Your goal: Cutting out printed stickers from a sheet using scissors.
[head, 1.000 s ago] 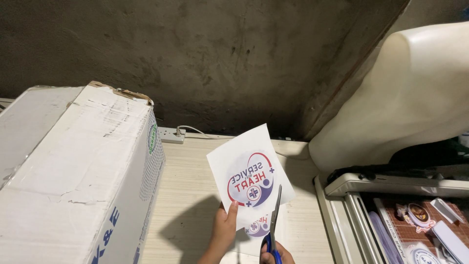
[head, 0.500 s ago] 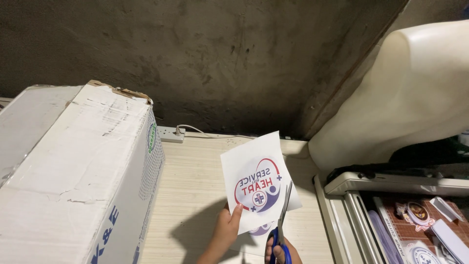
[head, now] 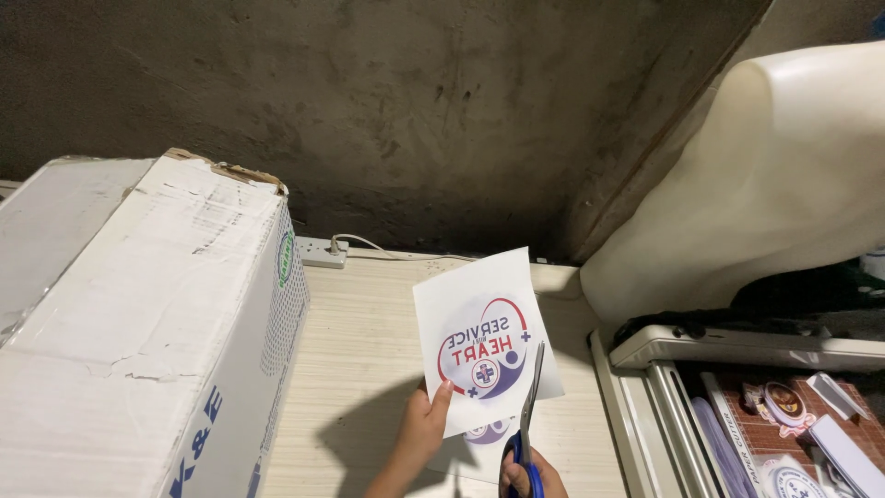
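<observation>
**Scissors at the sheet's lower edge**

The left hand [head: 426, 432] pinched the printed sheet [head: 486, 337] at its lower left corner, thumb lying on the face of the paper, fingers closed behind it. The right hand [head: 533, 477], at the bottom edge of the view, had its fingers wrapped through the blue handles of the scissors [head: 526, 426]. The blades pointed toward twelve o'clock, slightly tilted to one, and lay against the sheet's lower right part, beside the round red-and-blue emblem; how far apart the blades stood I cannot tell. The sheet was held up above the tabletop [head: 369, 369], its long axis running six to twelve, just at twelve o'clock from both hands. The right hand was the nearer to the cutting line. At nine o'clock stood a large cardboard box [head: 138, 332]; at three o'clock, a paper trimmer [head: 737, 346].
</observation>
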